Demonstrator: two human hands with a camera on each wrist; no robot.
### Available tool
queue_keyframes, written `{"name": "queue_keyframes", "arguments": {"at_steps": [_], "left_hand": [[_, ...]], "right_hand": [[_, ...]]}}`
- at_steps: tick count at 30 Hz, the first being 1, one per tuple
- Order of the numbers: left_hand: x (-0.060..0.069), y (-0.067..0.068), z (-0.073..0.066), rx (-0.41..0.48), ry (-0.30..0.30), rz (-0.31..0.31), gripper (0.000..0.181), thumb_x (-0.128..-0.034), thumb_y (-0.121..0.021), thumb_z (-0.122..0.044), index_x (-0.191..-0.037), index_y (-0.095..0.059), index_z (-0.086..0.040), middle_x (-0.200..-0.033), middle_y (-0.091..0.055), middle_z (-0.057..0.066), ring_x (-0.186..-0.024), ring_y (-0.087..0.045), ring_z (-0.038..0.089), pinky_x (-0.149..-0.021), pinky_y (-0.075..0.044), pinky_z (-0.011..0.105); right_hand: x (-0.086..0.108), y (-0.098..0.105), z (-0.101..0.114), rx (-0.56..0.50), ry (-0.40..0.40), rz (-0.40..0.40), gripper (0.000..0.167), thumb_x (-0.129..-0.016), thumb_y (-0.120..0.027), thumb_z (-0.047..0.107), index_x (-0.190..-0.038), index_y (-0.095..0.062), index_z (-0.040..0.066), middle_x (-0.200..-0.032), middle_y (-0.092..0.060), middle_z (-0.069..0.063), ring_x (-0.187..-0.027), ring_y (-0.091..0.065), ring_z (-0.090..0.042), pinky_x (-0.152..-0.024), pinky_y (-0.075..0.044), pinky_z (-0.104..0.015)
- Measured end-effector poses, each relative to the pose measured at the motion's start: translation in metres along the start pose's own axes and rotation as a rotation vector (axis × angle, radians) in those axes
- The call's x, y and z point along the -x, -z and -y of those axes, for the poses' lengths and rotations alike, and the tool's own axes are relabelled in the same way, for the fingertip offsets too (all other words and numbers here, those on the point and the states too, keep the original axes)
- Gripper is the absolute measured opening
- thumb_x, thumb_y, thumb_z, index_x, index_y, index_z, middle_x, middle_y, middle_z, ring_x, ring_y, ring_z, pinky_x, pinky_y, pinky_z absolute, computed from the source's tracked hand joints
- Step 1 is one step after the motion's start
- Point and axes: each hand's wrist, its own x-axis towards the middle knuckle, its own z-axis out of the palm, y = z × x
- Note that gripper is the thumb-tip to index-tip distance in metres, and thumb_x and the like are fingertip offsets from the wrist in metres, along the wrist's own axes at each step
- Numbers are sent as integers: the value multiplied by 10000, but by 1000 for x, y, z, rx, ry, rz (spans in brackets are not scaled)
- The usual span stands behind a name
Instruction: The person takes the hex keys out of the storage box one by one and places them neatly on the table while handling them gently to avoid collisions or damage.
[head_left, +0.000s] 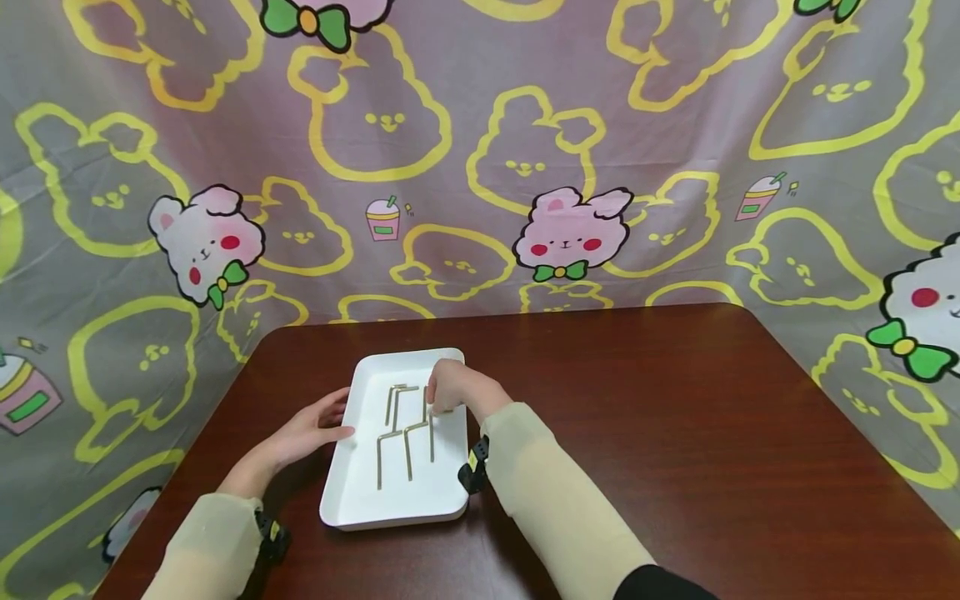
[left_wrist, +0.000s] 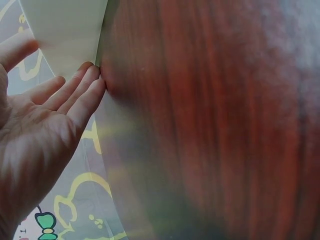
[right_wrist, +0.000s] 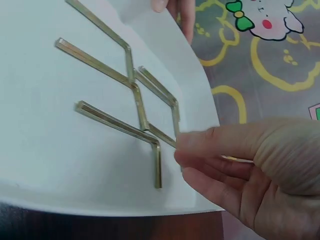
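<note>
A white tray (head_left: 351,498) holds several brass-coloured L-shaped hex keys (head_left: 379,462), laid out in staggered rows with their long arms roughly parallel. At the tray's far right part, my right hand (head_left: 450,387) pinches one hex key (right_wrist: 162,135) between thumb and fingertips; the fingers cover part of it. Nearest to the tray's front right lies another hex key (right_wrist: 117,123), apart from my fingers. My left hand (head_left: 309,432) is at the tray's left side, fingers extended. In the left wrist view its fingertips (left_wrist: 92,75) touch the tray's outer edge.
The tray stands on a dark reddish-brown wooden table (head_left: 637,450), near its left side. Behind the table hangs a cloth (head_left: 450,108) printed with cartoon animals. A black wrist strap (head_left: 474,467) sits close to the tray's right rim.
</note>
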Motion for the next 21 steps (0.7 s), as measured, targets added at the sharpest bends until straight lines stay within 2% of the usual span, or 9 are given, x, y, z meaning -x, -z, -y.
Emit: {"name": "queue_keyframes", "arguments": {"at_steps": [6, 13, 18, 21], "left_hand": [[-2, 0, 1, -6, 1, -6, 768, -902, -696, -195, -1486, -261, 51, -1348, -473, 303, -1233, -449, 446, -987, -387, 570], [-1, 0, 2, -5, -12, -8, 761, -904, -694, -188, -1482, -265, 58, -1339, -484, 296, -1226, -457, 438, -977, -405, 553], [0, 0, 1, -2, -10, -5, 761, -905, -692, -186, -1485, -262, 53, -1344, -479, 298, -1231, -454, 441, -975, -405, 558], [0, 0, 1, 4, -16, 2, 757, -910, -687, -184, -1487, -258, 52, -1345, -481, 297, -1232, -456, 441, -972, -404, 562]], "right_hand": [[-1, -6, 2, 42, -32, -22, 107, -827, -730, 18, -759, -685, 88, -692, -568, 26, -610, -451, -128, -554, -379, -241], [-10, -16, 0, 74, -68, -43, 128, -808, -753, 15, -727, -693, 95, -690, -577, 33, -640, -494, -131, -599, -430, -249], [-16, -20, 1, 126, -51, -67, 138, -793, -745, 8, -695, -692, 88, -638, -552, 46, -597, -448, -120, -553, -385, -208], [-15, -20, 1, 107, -47, -63, 121, -794, -744, 7, -713, -714, 91, -638, -553, 60, -602, -445, -111, -553, -377, -204]]}}
